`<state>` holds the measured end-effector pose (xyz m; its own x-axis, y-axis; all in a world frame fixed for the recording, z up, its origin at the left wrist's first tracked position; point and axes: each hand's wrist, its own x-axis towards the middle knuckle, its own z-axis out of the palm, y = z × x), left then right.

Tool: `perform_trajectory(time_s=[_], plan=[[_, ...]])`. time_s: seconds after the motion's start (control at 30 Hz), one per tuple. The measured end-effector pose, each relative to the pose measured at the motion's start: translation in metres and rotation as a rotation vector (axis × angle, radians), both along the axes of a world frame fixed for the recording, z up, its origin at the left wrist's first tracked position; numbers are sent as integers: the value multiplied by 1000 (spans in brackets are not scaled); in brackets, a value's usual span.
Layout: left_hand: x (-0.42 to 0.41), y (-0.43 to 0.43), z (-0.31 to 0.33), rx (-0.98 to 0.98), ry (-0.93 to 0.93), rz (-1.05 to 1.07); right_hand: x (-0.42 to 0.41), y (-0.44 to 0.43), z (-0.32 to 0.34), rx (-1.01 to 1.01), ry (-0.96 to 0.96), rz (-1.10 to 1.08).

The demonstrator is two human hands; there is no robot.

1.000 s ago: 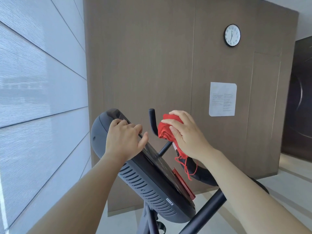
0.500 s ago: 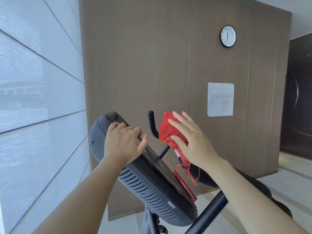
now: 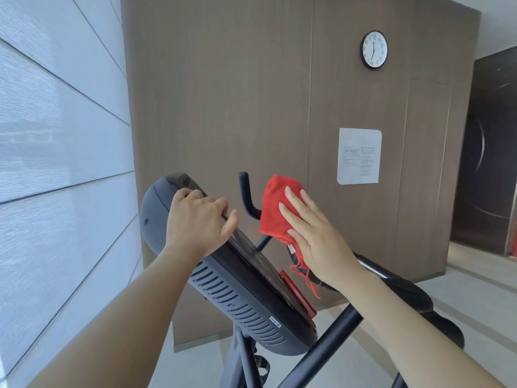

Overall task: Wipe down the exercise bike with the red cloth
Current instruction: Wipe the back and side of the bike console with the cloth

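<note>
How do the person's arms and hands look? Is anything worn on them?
Nothing is worn. The left arm and right arm are bare, with no sleeve in view. The left hand and right hand have no glove, watch, bracelet or visible ring.

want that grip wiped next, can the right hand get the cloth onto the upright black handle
Probably yes: the black handle stands beside the red cloth under the right hand, with nothing between them; the left hand grips the console, clear of it.
</note>
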<state>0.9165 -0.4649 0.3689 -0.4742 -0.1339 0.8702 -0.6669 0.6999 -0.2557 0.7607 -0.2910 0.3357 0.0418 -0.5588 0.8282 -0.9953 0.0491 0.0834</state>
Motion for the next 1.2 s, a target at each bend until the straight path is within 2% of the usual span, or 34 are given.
perform_trajectory(time_s=[0.13,0.37,0.53,0.73,0.9,1.1,1.2], plan=[[0,0,1,-2,-4,-1,-3,9,-9,0,9,5],[1,0,1,-8,-5,2,11,-7,6,10,-188,25],[0,0,0,-5,-2,-2,14,-16,27,13,-251,21],[1,-2,0,-12,-9,5,11,-9,11,-176,-249,44],[0,-1,1,-20,-3,12,3,7,3,-262,-403,158],[-1,-2,1,-22,16,-10,2,8,53,-328,-464,182],[0,-2,2,-25,20,-19,9,-6,81,-213,-432,168]])
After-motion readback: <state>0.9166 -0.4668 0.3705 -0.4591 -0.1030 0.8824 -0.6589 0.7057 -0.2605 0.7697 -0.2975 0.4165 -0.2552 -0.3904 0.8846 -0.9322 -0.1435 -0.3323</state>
